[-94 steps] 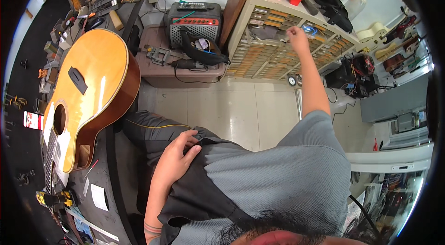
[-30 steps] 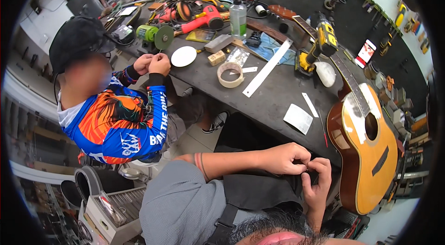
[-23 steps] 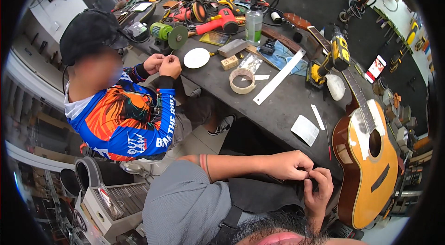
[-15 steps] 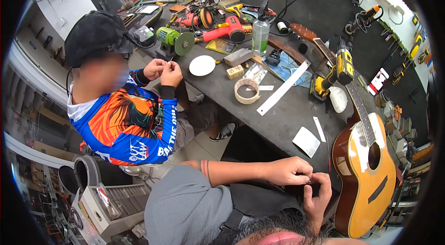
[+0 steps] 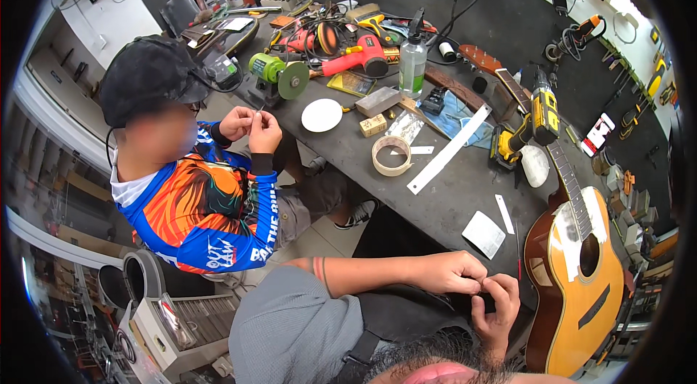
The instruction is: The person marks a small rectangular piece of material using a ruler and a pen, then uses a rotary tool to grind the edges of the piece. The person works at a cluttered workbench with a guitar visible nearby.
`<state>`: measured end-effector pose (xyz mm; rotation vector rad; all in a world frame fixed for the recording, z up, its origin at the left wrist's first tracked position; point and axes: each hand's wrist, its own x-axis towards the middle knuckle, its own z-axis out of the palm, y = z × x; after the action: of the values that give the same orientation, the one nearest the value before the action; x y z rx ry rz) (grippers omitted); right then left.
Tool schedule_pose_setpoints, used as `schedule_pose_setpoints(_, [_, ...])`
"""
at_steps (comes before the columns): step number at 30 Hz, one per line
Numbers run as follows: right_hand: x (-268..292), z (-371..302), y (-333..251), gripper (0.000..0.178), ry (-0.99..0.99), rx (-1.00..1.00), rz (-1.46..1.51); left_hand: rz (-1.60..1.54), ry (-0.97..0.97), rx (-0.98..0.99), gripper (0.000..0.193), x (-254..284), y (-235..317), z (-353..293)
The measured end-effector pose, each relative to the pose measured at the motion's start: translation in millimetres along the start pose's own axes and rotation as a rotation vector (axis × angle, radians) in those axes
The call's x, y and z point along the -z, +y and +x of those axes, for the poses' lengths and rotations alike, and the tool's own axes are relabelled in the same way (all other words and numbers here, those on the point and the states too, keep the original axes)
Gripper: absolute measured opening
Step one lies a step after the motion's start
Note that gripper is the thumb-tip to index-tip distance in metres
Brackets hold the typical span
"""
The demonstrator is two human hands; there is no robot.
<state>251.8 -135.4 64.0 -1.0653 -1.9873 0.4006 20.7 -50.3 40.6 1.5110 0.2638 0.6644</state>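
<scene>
fingertips of the left hand (image 5: 449, 272) and right hand (image 5: 495, 305) are pinching together on something tiny, hidden, probably light and easily dropped, beside the guitar (image 5: 581, 275).

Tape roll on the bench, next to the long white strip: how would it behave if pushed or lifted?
The tape roll lies flat on its side on the dark bench, so a push would probably slide it, not roll it. It is a thin open ring, so it is likely light and easy to pinch by the rim. Stood on edge, it could roll.
</scene>
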Motion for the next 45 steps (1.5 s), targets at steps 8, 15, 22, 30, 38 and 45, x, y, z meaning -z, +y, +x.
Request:
schedule_pose_setpoints(8, [-10.6,10.8,5.8,0.034,0.069,-0.083,0.093,0.051,-0.066,0.101,0.027,17.4,6.8,6.4])
schedule_pose_setpoints(15, [-53.3,24.9,32.4,0.016,0.211,-0.509,0.826,1.002,-0.006,-0.034,0.025,115.2,172.7,63.3])
schedule_pose_setpoints(22, [-58.7,42.0,48.9,0.031,0.276,-0.435,0.482,1.355,0.707,0.891,0.029,414.0,351.2,38.2])
schedule_pose_setpoints(30, [-62.9,29.1,70.8,0.046,0.249,-0.143,-0.14,1.247,0.257,1.814,0.044,616.9,228.5,-90.7])
schedule_pose_setpoints(38, [-74.3,28.6,74.5,0.051,0.265,-0.187,-0.173,1.102,0.209,1.838,0.027,717.4,140.4,-161.1])
schedule_pose_setpoints(45, [-69.3,41.7,75.3,0.052,0.238,-0.196,-0.176,1.508,-0.147,1.596,0.023,743.5,133.5,-217.6])
